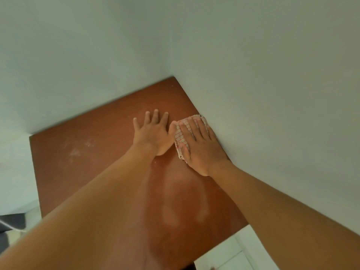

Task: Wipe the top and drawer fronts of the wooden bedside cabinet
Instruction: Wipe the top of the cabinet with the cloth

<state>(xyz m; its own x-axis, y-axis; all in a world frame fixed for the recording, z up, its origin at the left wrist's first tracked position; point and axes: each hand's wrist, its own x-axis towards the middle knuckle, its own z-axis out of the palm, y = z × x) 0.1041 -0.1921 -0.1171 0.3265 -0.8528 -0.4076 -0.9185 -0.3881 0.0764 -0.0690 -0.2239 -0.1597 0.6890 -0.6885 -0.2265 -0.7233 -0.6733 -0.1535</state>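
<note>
While the left hand [153, 133] lies flat, fingers spread and empty, on the cabinet top [81, 152], the right hand [200, 147] presses flat on the checked cloth [180, 138] by the right wall [272, 94], its long axis running near to far.

Cabinet top [101, 145] matt reddish wood, dusty; cloth [180, 137] checked weave.

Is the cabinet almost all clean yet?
Not yet. Nothing looks finished: the cabinet top shows whitish smudges on its left side. The right hand presses a checked cloth flat near the wall, the left hand beside it. The drawer fronts are out of view.
</note>
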